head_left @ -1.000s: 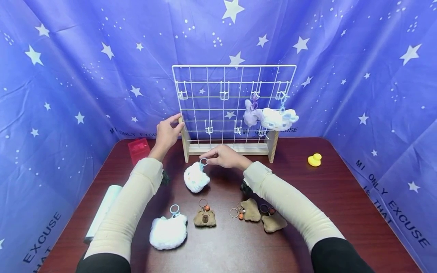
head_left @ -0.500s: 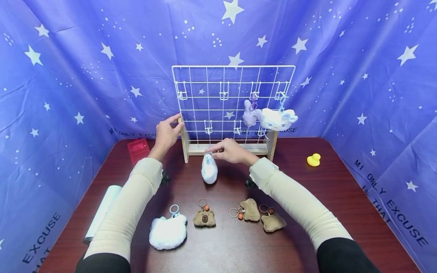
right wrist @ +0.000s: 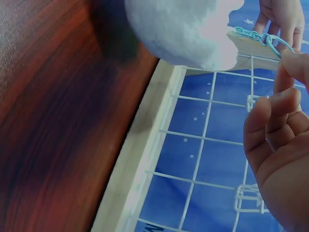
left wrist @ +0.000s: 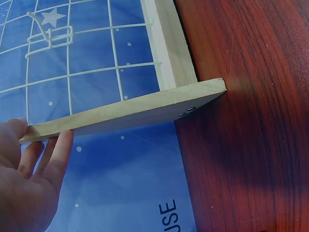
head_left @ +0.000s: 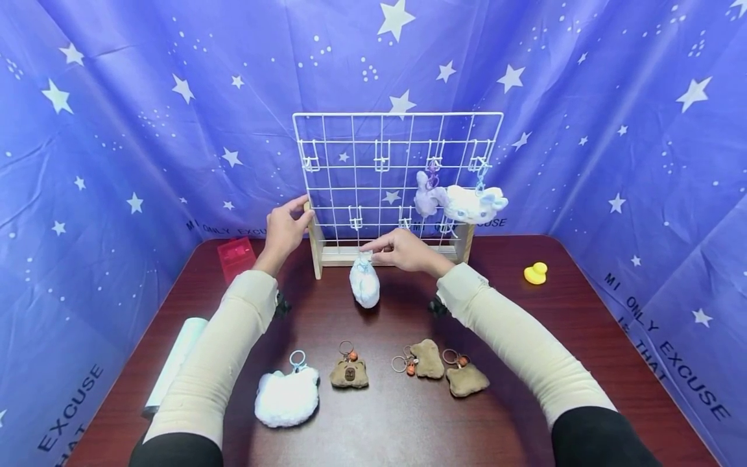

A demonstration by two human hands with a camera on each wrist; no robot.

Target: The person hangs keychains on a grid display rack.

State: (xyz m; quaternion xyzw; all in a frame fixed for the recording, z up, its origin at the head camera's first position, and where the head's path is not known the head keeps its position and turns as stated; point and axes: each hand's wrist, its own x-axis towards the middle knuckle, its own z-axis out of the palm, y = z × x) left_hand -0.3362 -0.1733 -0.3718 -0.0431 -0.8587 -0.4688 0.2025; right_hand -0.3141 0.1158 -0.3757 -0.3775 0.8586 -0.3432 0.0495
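My left hand (head_left: 286,227) grips the wooden side post (left wrist: 120,110) of a white wire grid rack (head_left: 399,115), thumb on one side and fingers on the other. In front of the rack's lower part, my right hand (head_left: 406,250) pinches the light-blue key ring (right wrist: 276,47) of a white plush keychain (head_left: 364,283). The plush hangs edge-on below the fingers, its blue chain (right wrist: 248,33) showing in the right wrist view. Near it on the grid is a lower wire hook (head_left: 356,219). A purple plush keychain (head_left: 428,194) and a white, blue-eared one (head_left: 474,205) hang from upper hooks at the right.
Nearer on the table lie another white plush keychain (head_left: 287,399) and brown ones, including a bear-like one (head_left: 349,374) and two (head_left: 428,359) at the right. A red plastic item (head_left: 236,256) and a white roll (head_left: 175,363) are leftward; a yellow duck (head_left: 535,273) stands right.
My right hand has moved right and up toward the rack, carrying the white plush keychain, which has turned from face-on to edge-on. My left hand has stayed on the side post.
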